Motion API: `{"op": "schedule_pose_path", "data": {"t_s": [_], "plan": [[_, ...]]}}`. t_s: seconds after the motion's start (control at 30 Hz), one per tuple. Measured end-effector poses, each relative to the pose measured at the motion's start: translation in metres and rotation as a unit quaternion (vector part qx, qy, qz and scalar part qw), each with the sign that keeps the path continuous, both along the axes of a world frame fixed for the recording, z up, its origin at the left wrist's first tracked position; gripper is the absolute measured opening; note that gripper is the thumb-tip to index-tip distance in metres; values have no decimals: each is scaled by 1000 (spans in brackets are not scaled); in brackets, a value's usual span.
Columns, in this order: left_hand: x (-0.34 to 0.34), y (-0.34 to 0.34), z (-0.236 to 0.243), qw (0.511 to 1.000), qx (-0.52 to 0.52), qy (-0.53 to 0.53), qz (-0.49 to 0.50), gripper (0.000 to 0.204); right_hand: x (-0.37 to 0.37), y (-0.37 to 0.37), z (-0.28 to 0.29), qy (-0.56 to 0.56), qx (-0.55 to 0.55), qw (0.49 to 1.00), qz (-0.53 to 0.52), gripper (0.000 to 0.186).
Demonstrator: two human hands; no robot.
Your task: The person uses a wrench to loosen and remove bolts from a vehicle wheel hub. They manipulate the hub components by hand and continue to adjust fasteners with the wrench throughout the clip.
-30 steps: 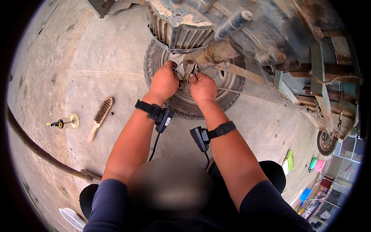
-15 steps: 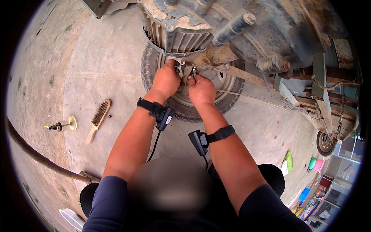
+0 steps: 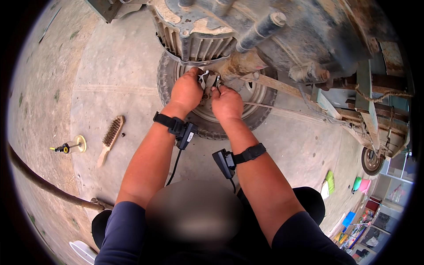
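Observation:
My left hand [image 3: 185, 92] is closed around a shiny wrench [image 3: 203, 77] whose open jaw pokes out past the fingers. Just to its right, my right hand [image 3: 227, 102] pinches a second slim wrench [image 3: 217, 80], its bright end pointing up. Both tool ends meet a small rusty bracket [image 3: 211, 84] with bolts, in front of the wheel [image 3: 258, 121]. My fingers partly hide the bolts and the tool handles.
A ribbed metal housing [image 3: 194, 46] and a rusty axle [image 3: 240, 66] hang close above my hands. On the concrete at left lie a wire brush [image 3: 113, 133] and a small yellow-rimmed round tool [image 3: 79, 144]. A curved bar [image 3: 44, 180] crosses the lower left.
The whole view has shifted slightly, so everything sits a little farther left. Both hands keep their grips at the bracket, with hardly any movement relative to it.

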State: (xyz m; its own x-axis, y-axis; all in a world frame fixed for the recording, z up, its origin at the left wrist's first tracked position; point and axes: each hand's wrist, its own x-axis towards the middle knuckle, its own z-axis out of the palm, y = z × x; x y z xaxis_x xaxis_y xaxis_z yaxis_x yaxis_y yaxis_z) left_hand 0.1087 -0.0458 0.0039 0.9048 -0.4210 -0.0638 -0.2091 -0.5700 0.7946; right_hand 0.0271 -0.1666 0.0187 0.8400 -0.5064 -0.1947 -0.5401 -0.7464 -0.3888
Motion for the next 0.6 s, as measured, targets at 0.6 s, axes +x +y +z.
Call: {"op": "schedule_pose_path", "data": {"t_s": [0.6], "plan": [[1,3,2,999,9,-50,-16,31,1,2,1,-3,-4,1000,10,37]]}}
